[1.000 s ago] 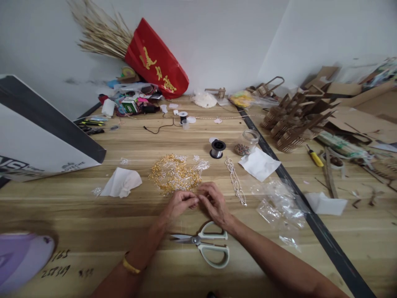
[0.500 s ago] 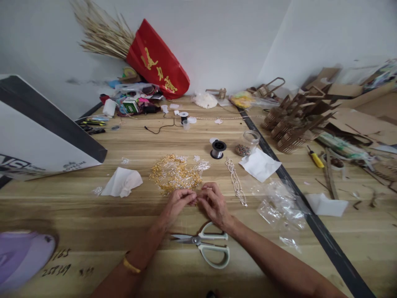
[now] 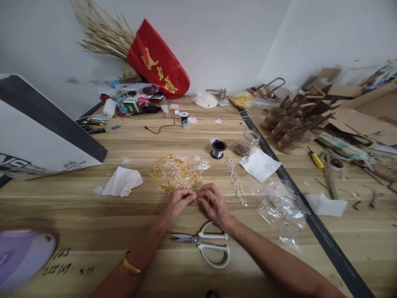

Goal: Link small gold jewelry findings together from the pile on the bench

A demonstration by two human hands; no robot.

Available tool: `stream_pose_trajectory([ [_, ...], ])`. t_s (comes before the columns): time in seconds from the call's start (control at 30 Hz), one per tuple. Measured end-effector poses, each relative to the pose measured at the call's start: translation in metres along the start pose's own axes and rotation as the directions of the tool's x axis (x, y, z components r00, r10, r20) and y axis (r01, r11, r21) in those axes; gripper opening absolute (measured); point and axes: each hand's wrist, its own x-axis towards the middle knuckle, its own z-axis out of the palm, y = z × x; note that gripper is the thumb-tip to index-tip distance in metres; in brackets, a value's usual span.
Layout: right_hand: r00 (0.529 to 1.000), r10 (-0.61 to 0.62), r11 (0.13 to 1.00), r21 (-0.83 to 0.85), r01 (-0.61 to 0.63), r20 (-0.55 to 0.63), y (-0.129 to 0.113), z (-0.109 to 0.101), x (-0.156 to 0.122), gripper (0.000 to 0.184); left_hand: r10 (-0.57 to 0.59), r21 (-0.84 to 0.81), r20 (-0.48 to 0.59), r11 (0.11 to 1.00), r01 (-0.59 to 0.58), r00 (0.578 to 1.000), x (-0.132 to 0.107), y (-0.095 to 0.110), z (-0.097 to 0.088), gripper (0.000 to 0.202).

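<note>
My left hand (image 3: 180,202) and my right hand (image 3: 213,203) meet fingertip to fingertip over the wooden table. Both are closed in a pinch, thumb against fingers. What they pinch is too small to make out; a bit of gold shows just beneath the fingertips. Right beyond them lies a tangled heap of gold and silver beaded strands (image 3: 175,174), with silver pins (image 3: 202,165) at its right side. Scissors (image 3: 201,240) with pale green handles rest on the table below my hands, blades slightly apart and pointing left. A beaded chain (image 3: 236,184) lies to the right.
A black wire spool (image 3: 218,150) and a glass jar (image 3: 249,140) of beads stand beyond. White paper (image 3: 259,164) and clear plastic bags (image 3: 282,207) lie right. A tissue (image 3: 122,182) and a large white box (image 3: 46,136) are left. Small woven baskets (image 3: 288,128) crowd the far right.
My hands stay pinched together in almost the same place, with only slight finger movement. The things on the table have not moved.
</note>
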Motion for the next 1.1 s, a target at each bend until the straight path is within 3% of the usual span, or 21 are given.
stream_pose_trajectory([
  [0.23, 0.999, -0.032, 0.999, -0.003, 0.032, 0.030, -0.0011, -0.0005, 0.0004, 0.013, 0.047, 0.098, -0.020, 0.994, -0.045, 0.999, 0.0003, -0.0008, -0.0012, 0.025],
  [0.73, 0.999, -0.028, 0.998, -0.049, 0.030, 0.038, -0.0041, -0.0015, 0.0011, 0.011, -0.063, -0.103, -0.070, 0.993, 0.056, 0.996, 0.0007, 0.0037, 0.0025, 0.020],
  [1.1, 0.998, -0.056, 0.998, -0.016, 0.057, 0.037, -0.0026, -0.0014, 0.0001, 0.010, -0.046, -0.095, -0.063, 0.995, 0.040, 0.997, 0.0015, 0.0008, 0.0001, 0.022],
])
